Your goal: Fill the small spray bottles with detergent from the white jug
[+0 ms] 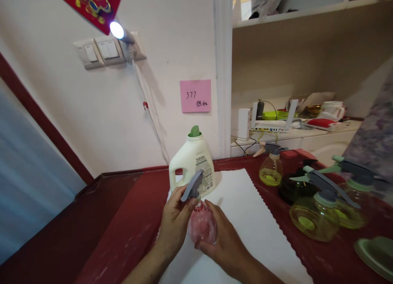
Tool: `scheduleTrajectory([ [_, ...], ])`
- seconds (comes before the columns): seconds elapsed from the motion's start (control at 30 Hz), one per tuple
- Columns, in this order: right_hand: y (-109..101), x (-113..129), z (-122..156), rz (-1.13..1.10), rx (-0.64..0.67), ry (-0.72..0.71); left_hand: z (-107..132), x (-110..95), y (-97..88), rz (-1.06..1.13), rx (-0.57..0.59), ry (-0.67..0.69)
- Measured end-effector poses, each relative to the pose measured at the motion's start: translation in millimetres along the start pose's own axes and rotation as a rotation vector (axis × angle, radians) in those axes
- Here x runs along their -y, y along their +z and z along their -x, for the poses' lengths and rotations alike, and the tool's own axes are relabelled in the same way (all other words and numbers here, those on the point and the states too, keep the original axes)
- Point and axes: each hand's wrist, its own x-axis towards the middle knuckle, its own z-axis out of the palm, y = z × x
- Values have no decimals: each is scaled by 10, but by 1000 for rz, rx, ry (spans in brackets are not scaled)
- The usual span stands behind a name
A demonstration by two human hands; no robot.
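A small, round, see-through pink spray bottle (pixel 203 228) stands roughly upright over the white sheet. My right hand (pixel 225 237) is wrapped round its body from the right side. With thumb and fingers, my left hand (pixel 172 218) pinches the grey trigger spray head (pixel 193 188) right at the bottle's neck. Whether the head is screwed down on the neck I cannot tell. Just behind both hands is a pale green detergent jug (pixel 192 161) with an uncapped mouth and a green spout inside it.
White paper (pixel 242 218) lies on the dark red table (pixel 123 226). Along the right are several yellowish spray bottles (pixel 316 216) with trigger heads. A pale green lid-like piece (pixel 376 255) lies at the lower right. The wall and a shelf with a router (pixel 270 124) close off the back.
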Motion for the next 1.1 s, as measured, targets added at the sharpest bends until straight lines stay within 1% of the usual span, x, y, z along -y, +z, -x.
scheduleTrajectory([
  [0.17,-13,47,-7,-29,10,-2,36,26,9,-48,18,-9],
  [0.43,-9,7,6,-58,5,0,81,85,-24,-134,54,63],
  [0.57,6,-8,16,-82,2,86,77,118,-18,-138,69,64],
  [0.63,23,-5,40,-128,-20,92,80,140,-9,-127,72,59],
  [0.7,22,18,76,-143,-106,15,86,166,1,-110,71,59],
  [0.77,-21,79,104,-98,-245,-82,92,190,10,-88,74,64],
  [0.83,-118,194,97,-3,-393,-146,94,208,19,-64,77,73],
  [0.9,-254,363,34,137,-469,-227,95,216,25,-42,78,79],
  [0.93,-329,463,-20,225,-459,-285,96,217,28,-32,77,81],
  [0.97,-403,567,-86,321,-411,-356,97,217,30,-23,76,82],
  [1.03,-537,777,-240,519,-211,-505,102,213,33,-6,74,82],
  [1.1,-639,969,-390,693,-8,-576,111,210,37,8,70,77],
])
